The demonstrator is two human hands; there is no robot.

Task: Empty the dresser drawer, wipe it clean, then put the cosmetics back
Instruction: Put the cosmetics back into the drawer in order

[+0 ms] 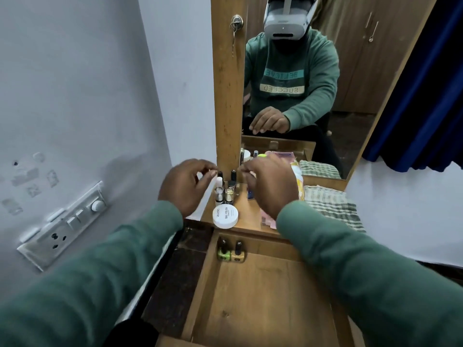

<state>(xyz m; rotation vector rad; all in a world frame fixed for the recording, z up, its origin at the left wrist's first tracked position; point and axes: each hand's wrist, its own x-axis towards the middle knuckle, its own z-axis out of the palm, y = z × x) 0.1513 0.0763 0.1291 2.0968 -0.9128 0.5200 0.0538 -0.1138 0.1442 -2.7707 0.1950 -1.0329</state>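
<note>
The wooden drawer (pixel 263 309) stands pulled out below the dresser shelf (pixel 248 211). Two nail polish bottles, one green (pixel 223 251) and one gold (pixel 238 252), stand in its far left corner. On the shelf are several small bottles (pixel 225 190) and a white round nail polish remover tub (pixel 225 216). My left hand (pixel 186 185) hovers just left of the bottles, fingers loosely curled, holding nothing. My right hand (pixel 269 184) hovers over the shelf's middle, fingers bent downward; whether it holds anything is hidden.
A checked cloth (pixel 333 204) lies on the right of the shelf beside a pink packet (pixel 268 221). The mirror (pixel 313 71) rises behind the shelf in a wooden frame (pixel 228 96). A switchboard (pixel 65 224) is on the left wall. A blue curtain (pixel 426 96) hangs at the right.
</note>
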